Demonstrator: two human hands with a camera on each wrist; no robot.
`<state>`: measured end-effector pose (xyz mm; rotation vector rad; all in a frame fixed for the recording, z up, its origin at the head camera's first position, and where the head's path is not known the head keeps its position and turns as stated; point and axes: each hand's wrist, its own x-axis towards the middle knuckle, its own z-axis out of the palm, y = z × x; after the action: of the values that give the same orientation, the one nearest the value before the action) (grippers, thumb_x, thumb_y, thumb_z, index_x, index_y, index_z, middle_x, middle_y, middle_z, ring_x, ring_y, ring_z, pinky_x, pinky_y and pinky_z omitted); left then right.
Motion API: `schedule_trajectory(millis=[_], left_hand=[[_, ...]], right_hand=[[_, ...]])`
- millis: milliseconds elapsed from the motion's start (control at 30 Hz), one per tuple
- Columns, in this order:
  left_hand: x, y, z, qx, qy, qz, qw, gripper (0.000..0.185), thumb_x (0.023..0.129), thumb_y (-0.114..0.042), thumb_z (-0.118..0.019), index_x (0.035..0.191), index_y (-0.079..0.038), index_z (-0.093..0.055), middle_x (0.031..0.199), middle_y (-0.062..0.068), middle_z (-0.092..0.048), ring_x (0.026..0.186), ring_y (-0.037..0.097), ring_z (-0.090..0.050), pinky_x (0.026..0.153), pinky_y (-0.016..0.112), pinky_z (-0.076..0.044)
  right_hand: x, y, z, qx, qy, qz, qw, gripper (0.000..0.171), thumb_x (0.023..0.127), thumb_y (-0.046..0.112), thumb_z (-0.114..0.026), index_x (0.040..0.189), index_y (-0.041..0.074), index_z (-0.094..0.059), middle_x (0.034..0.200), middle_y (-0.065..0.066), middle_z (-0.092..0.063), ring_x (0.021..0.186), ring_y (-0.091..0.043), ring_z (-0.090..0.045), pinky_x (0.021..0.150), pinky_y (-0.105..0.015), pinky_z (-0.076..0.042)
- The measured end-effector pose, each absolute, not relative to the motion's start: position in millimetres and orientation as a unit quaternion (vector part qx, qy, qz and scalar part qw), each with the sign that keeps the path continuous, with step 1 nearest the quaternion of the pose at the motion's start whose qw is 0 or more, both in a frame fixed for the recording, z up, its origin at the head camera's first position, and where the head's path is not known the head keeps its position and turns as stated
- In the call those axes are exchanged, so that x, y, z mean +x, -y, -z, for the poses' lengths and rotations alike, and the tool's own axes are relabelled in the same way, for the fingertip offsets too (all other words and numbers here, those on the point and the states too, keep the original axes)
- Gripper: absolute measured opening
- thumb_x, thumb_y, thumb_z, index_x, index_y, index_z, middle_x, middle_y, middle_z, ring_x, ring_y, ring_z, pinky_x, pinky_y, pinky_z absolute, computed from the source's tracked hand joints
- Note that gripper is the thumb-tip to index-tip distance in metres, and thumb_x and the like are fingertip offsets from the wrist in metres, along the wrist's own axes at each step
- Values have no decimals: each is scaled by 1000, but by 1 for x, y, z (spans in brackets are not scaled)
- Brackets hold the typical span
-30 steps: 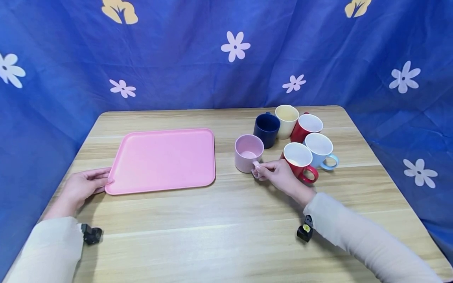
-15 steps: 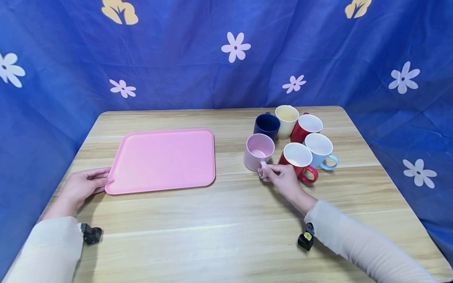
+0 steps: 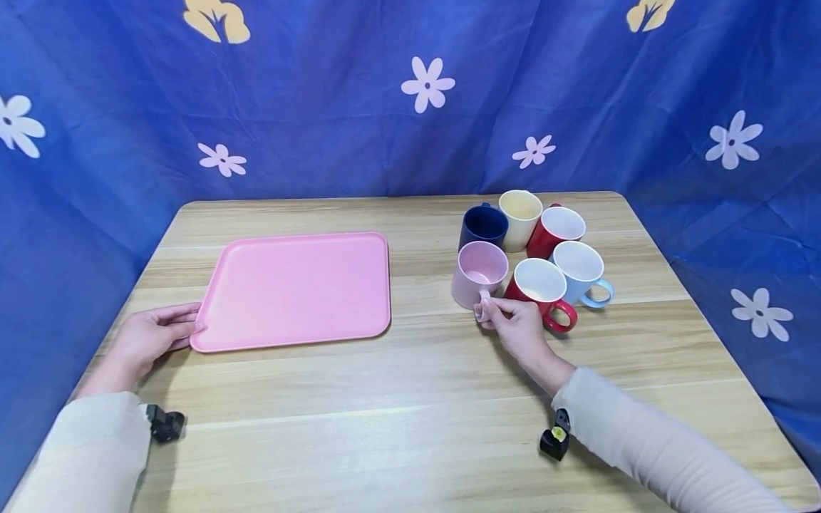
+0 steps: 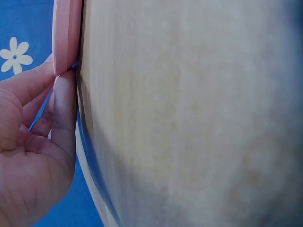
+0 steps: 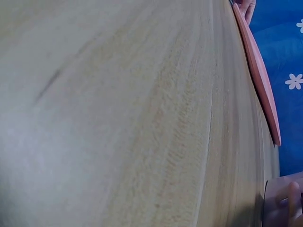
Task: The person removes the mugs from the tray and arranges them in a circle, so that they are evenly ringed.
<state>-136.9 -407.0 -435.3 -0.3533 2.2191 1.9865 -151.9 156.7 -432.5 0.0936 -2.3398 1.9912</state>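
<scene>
My right hand (image 3: 518, 328) pinches the handle of a pink mug (image 3: 467, 285), which stands upright in front of a dark blue mug (image 3: 484, 225). Just to its right is a red mug (image 3: 541, 285) with a white inside. In the right wrist view only part of the pink mug (image 5: 274, 201) shows at the lower corner. Far to the left, my left hand (image 3: 146, 338) holds the near left corner of a pink tray (image 3: 295, 292) between thumb and fingers. The left wrist view has the tray's edge (image 4: 67, 38) right at those fingertips.
Behind and to the right stand a cream mug (image 3: 521, 221), another red mug (image 3: 556, 231) and a light blue mug (image 3: 577, 271). All share the wooden table (image 3: 353, 442). A blue curtain (image 3: 333, 107) with flowers hangs close behind the table.
The right hand has moved the pink mug to the right, bringing it in front of the dark blue mug and near the front red mug. The left hand and tray have stayed put.
</scene>
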Motion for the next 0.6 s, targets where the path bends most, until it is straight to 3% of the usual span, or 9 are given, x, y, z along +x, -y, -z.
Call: schedule_trajectory(millis=[367, 600], left_hand=[[-137, 407, 435, -117, -740, -659, 70, 33, 82, -2, -74, 89, -35, -74, 85, -13, -69, 76, 2, -66, 67, 20, -57], [-136, 404, 432, -117, -737, -662, 76, 34, 83, 0, -72, 89, -34, -74, 85, -13, -69, 76, 2, -66, 66, 20, -57]], right_hand=[[-148, -157, 431, 24, 740, -671, 48, 22, 92, 3, -62, 104, -15, -66, 91, -30, -66, 70, -13, -65, 68, -27, -59], [-149, -161, 423, 2, 766, -643, -7, 25, 95, 8, -59, 107, -13, -66, 98, -25, -67, 85, -23, -66, 75, -32, -59]])
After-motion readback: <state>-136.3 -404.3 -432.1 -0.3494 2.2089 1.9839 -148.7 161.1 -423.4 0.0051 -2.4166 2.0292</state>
